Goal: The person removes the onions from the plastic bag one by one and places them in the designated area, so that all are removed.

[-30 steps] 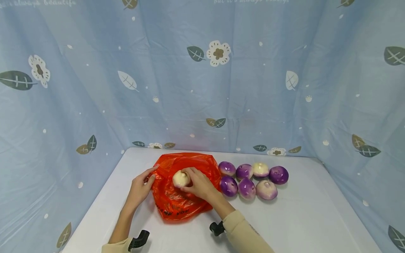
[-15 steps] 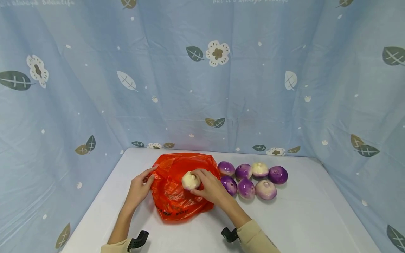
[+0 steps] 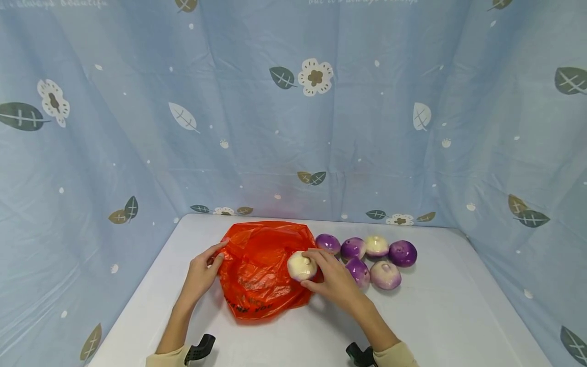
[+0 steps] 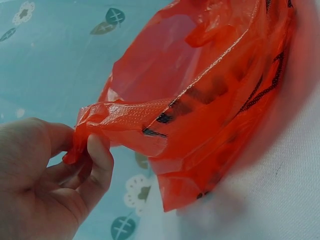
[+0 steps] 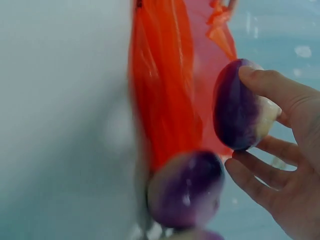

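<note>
My left hand (image 3: 203,270) pinches the left edge of a red plastic bag (image 3: 261,285), its thumb and fingers closed on a gathered corner (image 4: 82,135) in the left wrist view. The bag's mouth spreads open, with black lettering on its front. My right hand (image 3: 338,285) holds a purple-and-white turnip (image 3: 301,266) over the bag's right side. In the right wrist view, thumb and fingers grip this turnip (image 5: 235,107) above the table, near the bag's rim. Below it sits another turnip (image 5: 187,190), which the right hand mostly covers in the head view.
Several more glossy turnips (image 3: 386,275) stand in two rows on the white table (image 3: 440,306), right of the bag. A blue patterned cloth (image 3: 257,153) hangs behind and on both sides. Each wrist wears a black camera mount (image 3: 200,349).
My right hand has moved right with the turnip, from over the middle of the bag to its right side, and now covers part of the front row. The left hand stays put.
</note>
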Tool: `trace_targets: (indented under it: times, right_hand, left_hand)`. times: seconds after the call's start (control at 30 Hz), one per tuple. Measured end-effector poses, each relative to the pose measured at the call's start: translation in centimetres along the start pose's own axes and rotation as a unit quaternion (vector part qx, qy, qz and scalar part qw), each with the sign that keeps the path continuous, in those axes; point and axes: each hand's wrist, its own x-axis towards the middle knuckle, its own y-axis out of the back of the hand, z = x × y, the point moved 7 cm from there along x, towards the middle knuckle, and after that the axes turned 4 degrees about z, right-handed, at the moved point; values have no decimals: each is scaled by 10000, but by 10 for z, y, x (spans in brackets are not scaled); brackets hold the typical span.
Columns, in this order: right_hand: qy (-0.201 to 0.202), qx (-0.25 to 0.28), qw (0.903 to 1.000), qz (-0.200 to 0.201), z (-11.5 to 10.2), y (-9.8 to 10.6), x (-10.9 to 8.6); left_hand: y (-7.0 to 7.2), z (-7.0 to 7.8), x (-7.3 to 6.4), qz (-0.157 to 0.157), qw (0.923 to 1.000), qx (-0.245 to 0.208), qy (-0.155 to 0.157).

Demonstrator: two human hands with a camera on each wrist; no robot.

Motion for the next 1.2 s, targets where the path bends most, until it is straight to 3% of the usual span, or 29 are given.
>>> trace_targets:
  times: [0.17,0.4,0.6,0.87,1.2]
  right_hand:
    - [-68,-125,9995,284,13,24,-15]
    - [245,-226,9975,625,20,50,-28]
    - [98,-428,9962,746,32,74,-44]
    - [-15,-719,9888,1309,68,113,-66]
    - [-490,-1134,9799,1566,115,140,-97]
  left_hand:
    - [0,0,1,-11,10000,-36,-7]
    - [1,-1,1,58,10000,42,-24]
    - [-1,-1,1,67,10000,55,-15]
    - [-1,1,0,51,10000,73,-16]
    - [-1,2,-1,34,10000,42,16]
